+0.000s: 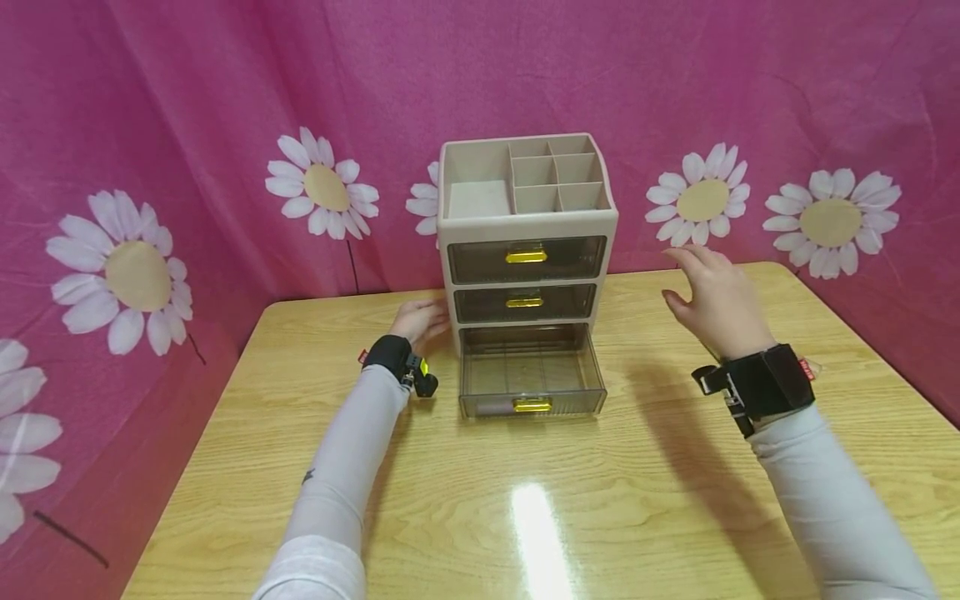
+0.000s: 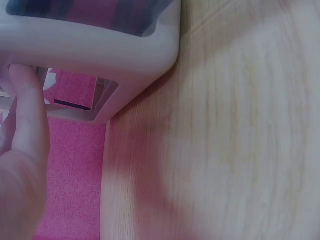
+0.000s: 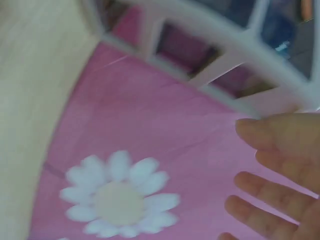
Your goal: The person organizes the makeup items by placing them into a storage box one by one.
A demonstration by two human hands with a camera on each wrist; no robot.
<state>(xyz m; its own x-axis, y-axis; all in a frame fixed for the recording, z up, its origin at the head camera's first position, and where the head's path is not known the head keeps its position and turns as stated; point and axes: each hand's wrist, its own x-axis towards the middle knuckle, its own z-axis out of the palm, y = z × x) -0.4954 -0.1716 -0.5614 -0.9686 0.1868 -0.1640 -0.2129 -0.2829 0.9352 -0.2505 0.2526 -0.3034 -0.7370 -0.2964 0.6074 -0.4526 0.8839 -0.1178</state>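
Observation:
A beige desktop drawer organizer [image 1: 528, 223] stands at the back middle of the table. Its bottom drawer [image 1: 487, 407], see-through grey with a yellow handle, is pulled out and has nothing in it. Two upper drawers [image 1: 480, 303] are closed. My left hand [image 1: 422, 322] is at the organizer's left side, fingers touching its wall; the left wrist view shows a straight finger [image 2: 31, 110] against the frame beside a side cutout. To the right of the organizer, my right hand [image 1: 722, 302] is raised in the air, fingers spread apart and holding nothing.
The organizer's top has one wide compartment [image 1: 480, 198] and several small ones. A pink curtain [image 1: 525, 67] with white flowers hangs right behind and beside the wooden table [image 1: 420, 517]. Each wrist wears a black camera strap [image 1: 765, 383].

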